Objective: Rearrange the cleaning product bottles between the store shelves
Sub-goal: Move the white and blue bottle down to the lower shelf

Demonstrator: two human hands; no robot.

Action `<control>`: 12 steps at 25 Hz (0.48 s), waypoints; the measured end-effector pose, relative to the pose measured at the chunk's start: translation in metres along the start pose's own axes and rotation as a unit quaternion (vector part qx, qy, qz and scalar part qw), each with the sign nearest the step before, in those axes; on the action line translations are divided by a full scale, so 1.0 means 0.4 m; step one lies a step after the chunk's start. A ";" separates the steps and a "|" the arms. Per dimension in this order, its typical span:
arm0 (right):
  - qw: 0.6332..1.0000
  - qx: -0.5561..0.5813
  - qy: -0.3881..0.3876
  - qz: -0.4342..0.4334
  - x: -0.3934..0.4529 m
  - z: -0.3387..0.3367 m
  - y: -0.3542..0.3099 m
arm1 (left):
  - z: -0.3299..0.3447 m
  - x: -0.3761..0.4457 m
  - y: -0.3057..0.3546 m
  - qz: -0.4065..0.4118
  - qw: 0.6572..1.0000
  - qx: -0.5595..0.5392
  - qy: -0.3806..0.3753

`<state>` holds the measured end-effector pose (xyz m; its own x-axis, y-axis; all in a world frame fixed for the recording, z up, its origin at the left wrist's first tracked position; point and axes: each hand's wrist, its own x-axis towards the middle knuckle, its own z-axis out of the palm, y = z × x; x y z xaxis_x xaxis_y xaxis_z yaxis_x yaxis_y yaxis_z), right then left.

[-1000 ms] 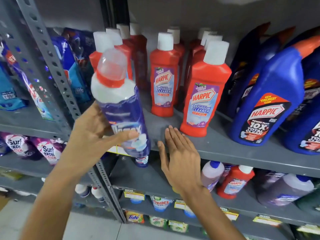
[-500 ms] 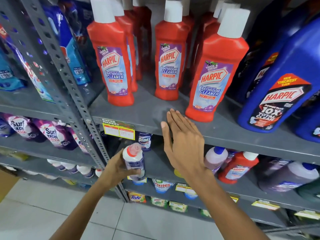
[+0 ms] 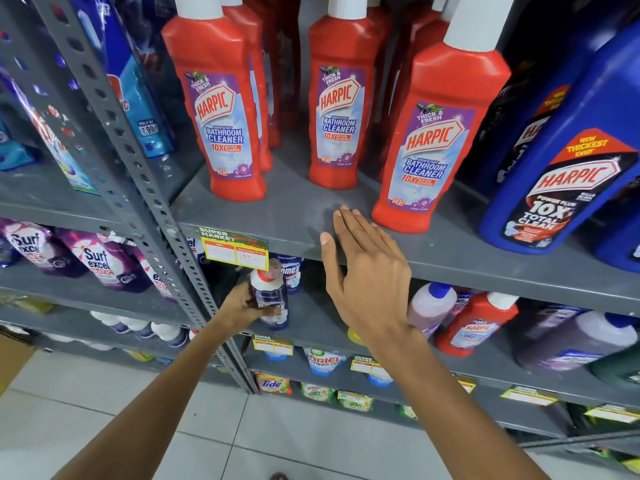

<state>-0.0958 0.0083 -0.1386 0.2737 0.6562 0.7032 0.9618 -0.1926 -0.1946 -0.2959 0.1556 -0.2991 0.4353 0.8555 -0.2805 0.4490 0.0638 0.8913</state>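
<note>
Left hand [image 3: 242,306]: wrapped round a small purple bottle [image 3: 272,299], upright on the lower shelf [image 3: 311,317], beside another bottle [image 3: 290,273].
Right hand [image 3: 363,271]: open, fingers spread flat at the upper shelf [image 3: 294,216] edge.
Upper shelf: red bottles [image 3: 221,109], blue bottle [image 3: 568,161] at right.

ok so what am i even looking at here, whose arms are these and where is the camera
There is no machine here. The camera sits on a person's head and looks forward and down, so the two bare arms are that person's own.

In front is a grey metal store shelf. On its upper level stand red Harpic bathroom cleaner bottles, with big blue Harpic bottles to the right.

The left hand is wrapped around a small purple bottle with a red and white top, down at the shelf below, next to a Domex bottle. The right hand is open and flat at the upper shelf's front edge, holding nothing.
</note>
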 end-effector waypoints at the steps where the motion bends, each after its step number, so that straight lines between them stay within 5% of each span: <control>1: 1.000 0.002 -0.003 -0.001 0.000 0.000 0.001 | 0.001 0.004 0.004 -0.002 1.000 -0.006 -0.006; 12: 1.000 0.019 -0.024 0.004 0.001 -0.009 -0.003 | 0.002 0.015 0.028 -0.037 0.997 -0.043 -0.054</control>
<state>-0.0969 0.0064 -0.1356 0.2810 0.6886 0.6685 0.9588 -0.1705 -0.2274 -0.2877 0.1612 -0.2911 0.4868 0.7870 -0.3789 0.4171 0.1718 0.8925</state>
